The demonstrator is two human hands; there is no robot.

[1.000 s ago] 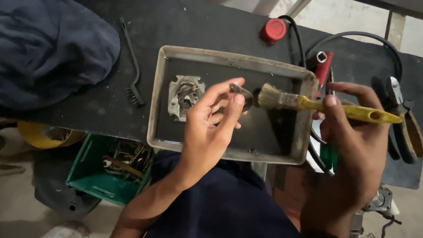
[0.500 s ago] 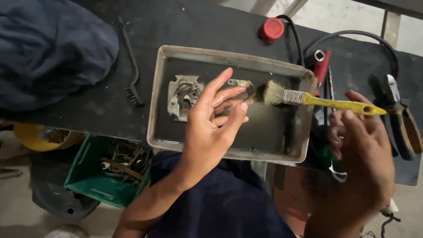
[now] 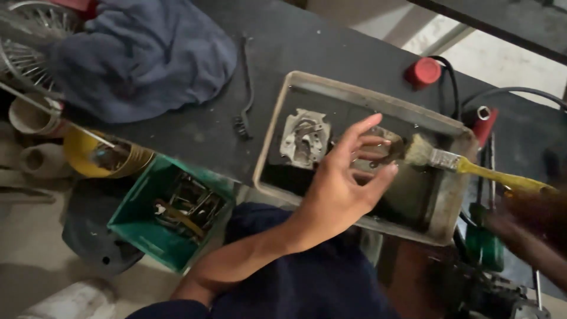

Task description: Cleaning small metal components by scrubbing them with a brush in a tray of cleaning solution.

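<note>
No packages, labels, signs or screens anywhere around the hands here, just loose workshop gear on the bench.

— Can you make out your right hand (image 3: 534, 221)?
— No, it's a blur at the frame's edge, grip unreadable.
— And the small part (image 3: 384, 147)?
— Your left hand (image 3: 339, 189) fingers half hide it.

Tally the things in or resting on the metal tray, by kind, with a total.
Metal parts: 2, a pale housing and a small part at the left hand
Brushes: 1, the yellow-handled brush on the tray rim
Total: 3
</note>
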